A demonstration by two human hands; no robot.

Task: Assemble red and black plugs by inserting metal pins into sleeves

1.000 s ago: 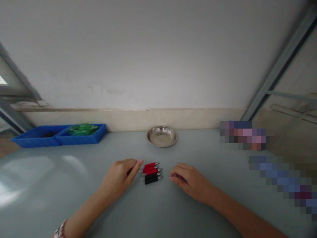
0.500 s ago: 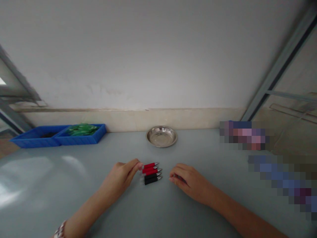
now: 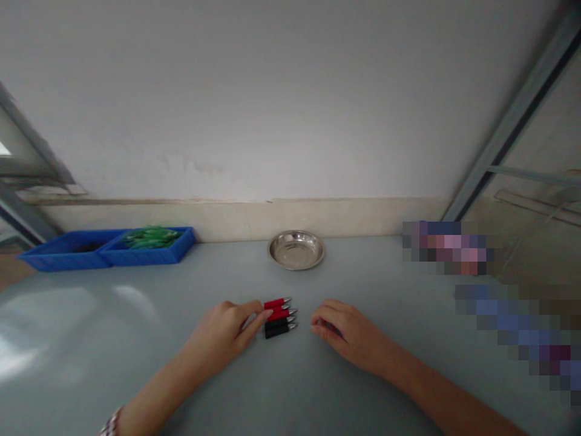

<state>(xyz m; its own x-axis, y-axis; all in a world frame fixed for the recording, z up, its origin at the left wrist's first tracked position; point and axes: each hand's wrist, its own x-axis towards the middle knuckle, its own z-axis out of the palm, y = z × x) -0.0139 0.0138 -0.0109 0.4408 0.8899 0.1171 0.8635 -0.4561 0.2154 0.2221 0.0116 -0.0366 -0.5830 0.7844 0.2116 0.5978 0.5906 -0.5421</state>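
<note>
Several short pens lie side by side on the grey table point(image 3: 290, 387), silver tips pointing right: two red pens point(image 3: 278, 302) at the back and two black pens point(image 3: 279, 329) in front. My left hand point(image 3: 224, 333) rests just left of them. Its thumb and forefinger are pinched on the left end of the second red pen. My right hand point(image 3: 349, 333) lies on the table to the right of the pens, a short gap away. Its fingers are curled under, and I cannot see whether they hold anything.
A small steel dish point(image 3: 296, 249) stands at the back of the table by the wall. Two blue bins point(image 3: 109, 248) sit at the back left, one with green parts point(image 3: 149, 237). A metal frame post point(image 3: 508, 127) rises at the right.
My left hand's fingertips have moved right and down, from the top red pen's end onto the second red pen. My right hand has stayed put.
</note>
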